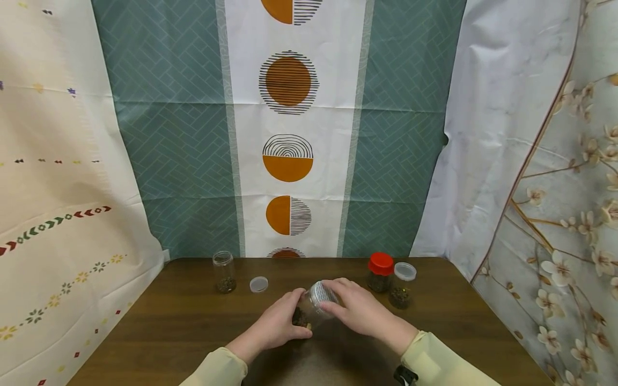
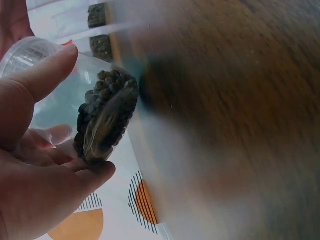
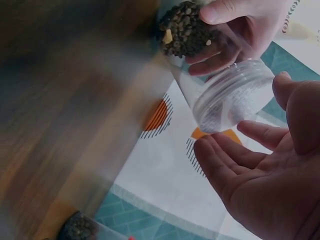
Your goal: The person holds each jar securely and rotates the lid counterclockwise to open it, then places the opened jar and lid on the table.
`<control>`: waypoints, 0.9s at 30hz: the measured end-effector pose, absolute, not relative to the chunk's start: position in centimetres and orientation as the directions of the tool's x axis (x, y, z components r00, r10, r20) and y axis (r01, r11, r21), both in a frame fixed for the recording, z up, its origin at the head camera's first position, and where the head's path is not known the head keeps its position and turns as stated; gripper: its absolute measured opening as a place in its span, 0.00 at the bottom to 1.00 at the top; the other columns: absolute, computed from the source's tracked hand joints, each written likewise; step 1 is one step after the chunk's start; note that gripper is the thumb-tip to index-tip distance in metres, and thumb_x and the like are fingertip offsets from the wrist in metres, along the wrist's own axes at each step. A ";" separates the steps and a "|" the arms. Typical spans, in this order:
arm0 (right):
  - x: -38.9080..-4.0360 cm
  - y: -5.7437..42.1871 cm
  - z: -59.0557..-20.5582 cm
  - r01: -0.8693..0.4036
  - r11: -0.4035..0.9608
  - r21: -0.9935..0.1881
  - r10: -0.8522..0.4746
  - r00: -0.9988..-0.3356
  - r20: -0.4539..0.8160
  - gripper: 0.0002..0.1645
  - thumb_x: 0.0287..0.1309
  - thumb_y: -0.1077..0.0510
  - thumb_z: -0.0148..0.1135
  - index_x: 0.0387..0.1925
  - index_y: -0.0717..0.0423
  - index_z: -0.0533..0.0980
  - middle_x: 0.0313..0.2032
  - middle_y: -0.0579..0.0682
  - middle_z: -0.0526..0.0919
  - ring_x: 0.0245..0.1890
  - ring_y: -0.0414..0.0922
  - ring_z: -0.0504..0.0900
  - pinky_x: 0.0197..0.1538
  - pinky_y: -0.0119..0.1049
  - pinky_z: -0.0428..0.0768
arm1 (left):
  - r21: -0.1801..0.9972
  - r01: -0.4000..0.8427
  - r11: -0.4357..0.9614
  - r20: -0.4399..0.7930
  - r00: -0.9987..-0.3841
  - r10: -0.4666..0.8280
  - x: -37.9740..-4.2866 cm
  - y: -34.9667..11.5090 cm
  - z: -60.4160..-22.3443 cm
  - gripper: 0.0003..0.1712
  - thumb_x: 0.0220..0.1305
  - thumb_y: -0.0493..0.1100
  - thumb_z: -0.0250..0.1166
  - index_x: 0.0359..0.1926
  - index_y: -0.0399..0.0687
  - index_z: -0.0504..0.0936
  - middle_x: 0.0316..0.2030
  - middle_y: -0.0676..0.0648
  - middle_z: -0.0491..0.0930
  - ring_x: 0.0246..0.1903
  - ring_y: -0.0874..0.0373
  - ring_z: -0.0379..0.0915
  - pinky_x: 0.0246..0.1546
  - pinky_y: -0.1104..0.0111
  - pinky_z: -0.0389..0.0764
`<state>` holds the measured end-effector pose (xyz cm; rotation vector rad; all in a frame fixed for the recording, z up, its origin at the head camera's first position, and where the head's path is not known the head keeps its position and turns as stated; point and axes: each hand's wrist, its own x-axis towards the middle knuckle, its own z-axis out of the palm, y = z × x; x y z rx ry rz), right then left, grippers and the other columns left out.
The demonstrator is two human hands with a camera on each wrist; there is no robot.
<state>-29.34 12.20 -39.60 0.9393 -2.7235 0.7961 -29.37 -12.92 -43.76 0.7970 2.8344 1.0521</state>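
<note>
My left hand (image 1: 276, 324) grips a clear plastic jar (image 2: 60, 85) round its side, with the thumb on one side and fingers on the other. The jar is tilted, its lidded end toward my right hand. Dark, round dried bits (image 3: 185, 32) with a few pale pieces lie at its bottom end. A clear lid (image 3: 235, 100) with a textured top sits on the jar's mouth. My right hand (image 1: 359, 308) holds this lid at its rim, thumb on one edge and fingertips on the other. The palm stands away from the lid's top.
At the back left stands a clear jar (image 1: 224, 273) without a lid, dark bits inside. A loose clear lid (image 1: 258, 284) lies beside it on the brown wooden table (image 1: 183, 321). At the right stand a red-lidded jar (image 1: 380, 273) and a clear-lidded jar (image 1: 402, 287). Patterned curtains (image 1: 289, 123) hang behind.
</note>
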 end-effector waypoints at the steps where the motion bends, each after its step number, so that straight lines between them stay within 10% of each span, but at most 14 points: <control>1: -29.4 12.1 -39.5 -0.597 0.669 -0.443 -0.524 -0.802 0.288 0.37 0.78 0.38 0.67 0.74 0.57 0.77 0.63 0.55 0.84 0.59 0.52 0.84 0.61 0.57 0.84 | 0.612 0.462 0.642 0.162 -0.868 0.470 -29.4 -12.9 -43.8 0.52 0.62 0.49 0.86 0.78 0.36 0.67 0.67 0.37 0.77 0.65 0.39 0.76 0.63 0.40 0.78; 27: -30.0 10.6 -38.2 -0.443 0.794 -0.417 -0.430 -0.893 0.131 0.42 0.78 0.34 0.65 0.77 0.58 0.75 0.60 0.63 0.85 0.56 0.58 0.87 0.58 0.59 0.84 | 0.534 0.467 0.705 0.164 -0.875 0.455 -30.1 -12.3 -43.9 0.57 0.55 0.49 0.89 0.77 0.35 0.66 0.65 0.36 0.77 0.61 0.41 0.78 0.58 0.43 0.82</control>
